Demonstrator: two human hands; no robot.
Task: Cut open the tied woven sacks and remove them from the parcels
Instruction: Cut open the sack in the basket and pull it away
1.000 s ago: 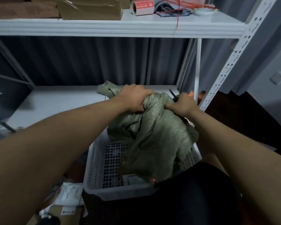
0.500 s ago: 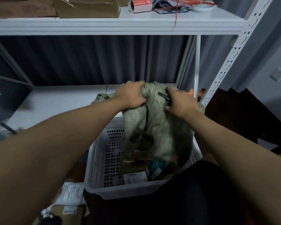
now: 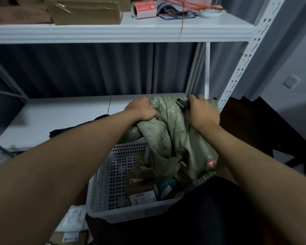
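A grey-green woven sack (image 3: pixel 171 137) hangs crumpled over a white perforated basket (image 3: pixel 113 175). My left hand (image 3: pixel 141 109) clutches its upper left fold. My right hand (image 3: pixel 200 112) grips the upper right fold together with a thin black tool (image 3: pixel 182 103) that sticks out from the fist. Below the sack's open lower end, several parcels (image 3: pixel 143 190) with white labels lie in the basket. A small red mark (image 3: pixel 210 163) shows near the sack's bottom edge.
A white metal rack stands behind the basket, with its lower shelf (image 3: pixel 60 117) at hand height and an upper shelf (image 3: pixel 113 30) holding cardboard boxes, a red label roll and red string. Labelled packets (image 3: pixel 72 220) lie on the floor at left. A dark cloth (image 3: pixel 74 129) lies on the lower shelf.
Both hands have lifted the sack higher and toward the shelf. More parcels have slid out and now lie uncovered in the basket.
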